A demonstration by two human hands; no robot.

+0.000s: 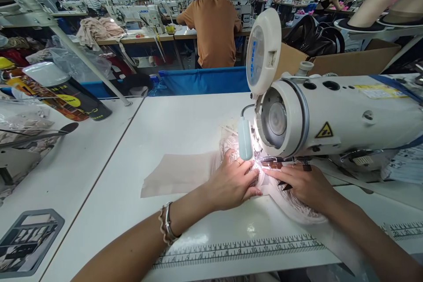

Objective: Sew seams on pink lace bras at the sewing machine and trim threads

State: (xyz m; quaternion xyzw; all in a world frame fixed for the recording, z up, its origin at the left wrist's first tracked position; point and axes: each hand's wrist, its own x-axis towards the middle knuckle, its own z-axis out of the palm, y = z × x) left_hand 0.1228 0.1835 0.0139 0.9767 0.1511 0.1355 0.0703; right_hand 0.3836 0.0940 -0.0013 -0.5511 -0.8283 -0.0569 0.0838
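A white sewing machine [346, 119] stands at the right, its round end cover [264, 53] swung up. Pale pink lace fabric [230, 141] lies under the lit needle area, where finer detail is washed out by the glare. My left hand [231, 180] rests on the lace left of the needle area, fingers spread and pressing down. On the right side, my right hand [307, 187] has its index finger stretched onto the fabric. Two dark points of what look like thread snips [285, 186] stick out beneath its curled fingers. A sheer pale panel [178, 176] extends leftward from the lace.
A small lamp [245, 139] hangs by the needle area. Along the white table's [185, 128] front edge runs a printed ruler [244, 249]. Spray cans [82, 97] lean at left; a cardboard box [357, 59] holds a black bag. Beyond a blue cloth barrier [205, 81], a person [214, 26] sits sewing.
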